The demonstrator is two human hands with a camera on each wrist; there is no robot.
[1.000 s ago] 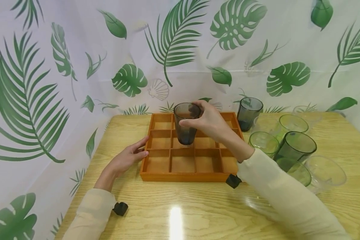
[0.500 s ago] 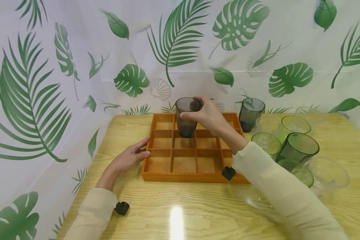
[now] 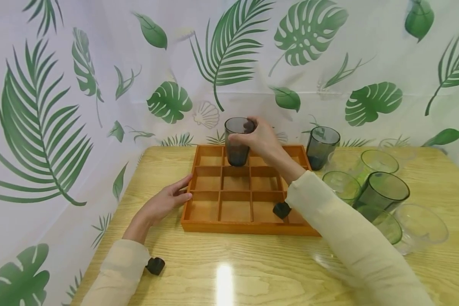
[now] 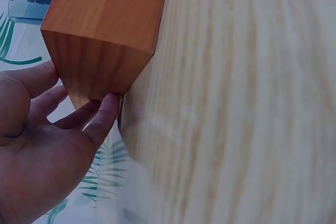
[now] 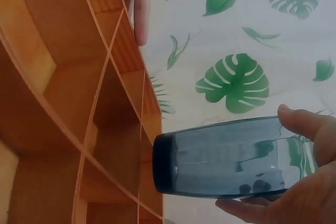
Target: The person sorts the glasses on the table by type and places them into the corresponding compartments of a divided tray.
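Note:
A dark grey, see-through drinking glass point(image 3: 237, 146) is upright over the back row of a wooden compartment box point(image 3: 235, 227). My right hand point(image 3: 262, 138) grips this glass near its rim, thumb in front and fingers behind. In the right wrist view the glass point(image 5: 226, 156) has its thick dark base toward the box's compartments. My left hand point(image 3: 166, 202) rests against the box's left side with its fingers extended. The left wrist view has the left hand's fingertips point(image 4: 109, 103) touching the side of the wooden box point(image 4: 105, 40).
A second grey glass point(image 3: 323, 146) stands just right of the box's back corner. Several more glasses fill the table's right side, among them a dark one point(image 3: 382, 191), a green-tinted one point(image 3: 340, 187) and a clear one point(image 3: 424, 223). A leaf-print cloth point(image 3: 248, 55) hangs behind.
My right hand has carried the grey glass up and back, from over the middle row to over the back row of the box. My left hand stays at the box's side.

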